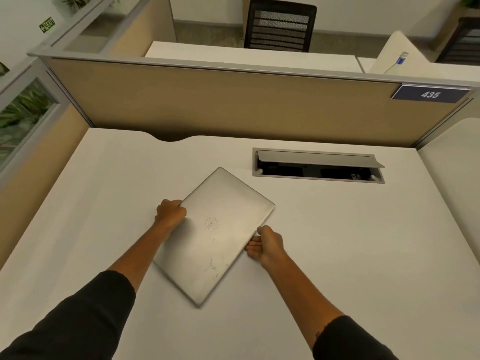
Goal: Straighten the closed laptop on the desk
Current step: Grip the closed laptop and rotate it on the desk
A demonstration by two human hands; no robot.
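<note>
A closed silver laptop (217, 235) lies flat on the white desk (337, 242), turned at a slant so one corner points to the far partition and another toward me. A round logo shows on its lid. My left hand (170, 213) grips its left long edge, fingers curled over the rim. On the opposite long edge, my right hand (267, 245) holds the laptop with the thumb on top and the fingers under the edge. Both forearms reach in from the bottom of the view, in dark sleeves.
A cable box (318, 166) with its grey lid raised is sunk into the desk behind and to the right of the laptop. A tan partition (220, 105) with a sign reading 435 closes the far side. Another partition stands at the left.
</note>
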